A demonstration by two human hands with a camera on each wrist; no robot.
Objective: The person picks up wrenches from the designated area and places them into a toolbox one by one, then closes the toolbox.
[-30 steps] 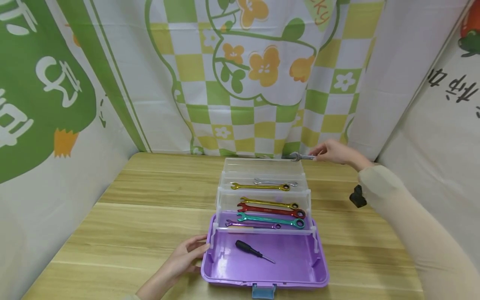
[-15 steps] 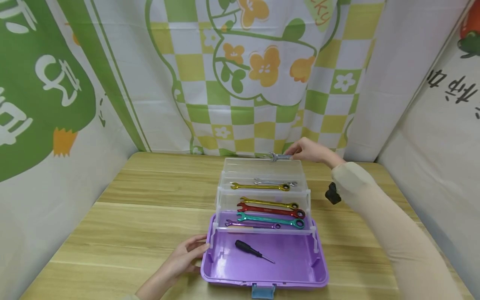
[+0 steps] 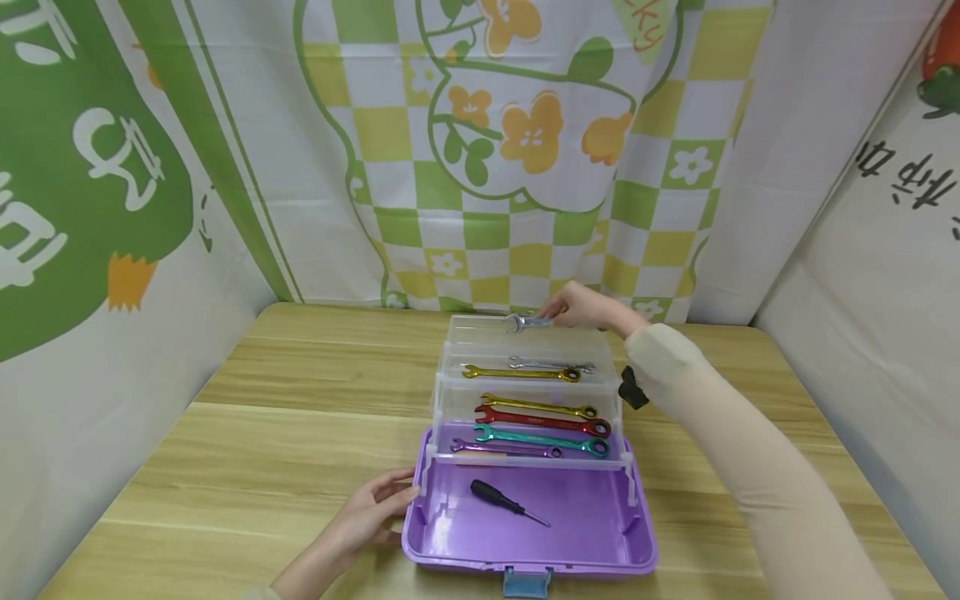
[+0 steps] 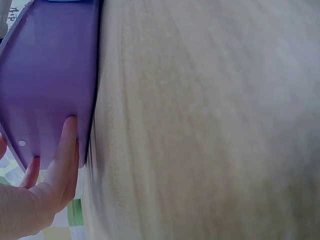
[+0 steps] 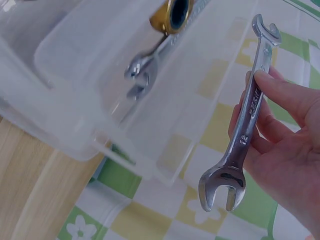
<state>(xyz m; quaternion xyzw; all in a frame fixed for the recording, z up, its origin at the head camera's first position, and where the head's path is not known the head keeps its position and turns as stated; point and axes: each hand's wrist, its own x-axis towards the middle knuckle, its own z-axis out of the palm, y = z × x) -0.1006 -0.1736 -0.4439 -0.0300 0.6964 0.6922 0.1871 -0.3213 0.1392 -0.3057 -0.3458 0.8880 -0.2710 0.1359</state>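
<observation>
My right hand [image 3: 585,307] pinches a silver double open-end wrench [image 3: 527,322] over the rearmost clear tray [image 3: 457,333] of a purple toolbox [image 3: 457,562]. In the right wrist view the thumb presses the shaft of this wrench [image 5: 246,122], fingers behind it. Below it, a smaller silver wrench [image 3: 551,365] and a gold wrench [image 3: 517,375] lie in a clear tray. My left hand [image 3: 367,512] rests against the box's left side. Its extended fingers [image 4: 65,145] touch the purple wall [image 4: 50,75] in the left wrist view.
The front clear tray holds gold [image 3: 536,406], red [image 3: 540,420], green [image 3: 536,438] and purple [image 3: 510,450] wrenches. A black-handled screwdriver [image 3: 498,498] lies in the purple base. A blue latch [image 3: 527,582] hangs at the front. A checkered curtain [image 3: 480,233] hangs behind the table [image 3: 262,442].
The right hand has carried the silver wrench leftward, from the right of the rear tray to a place over it. The left hand has stayed against the toolbox.
</observation>
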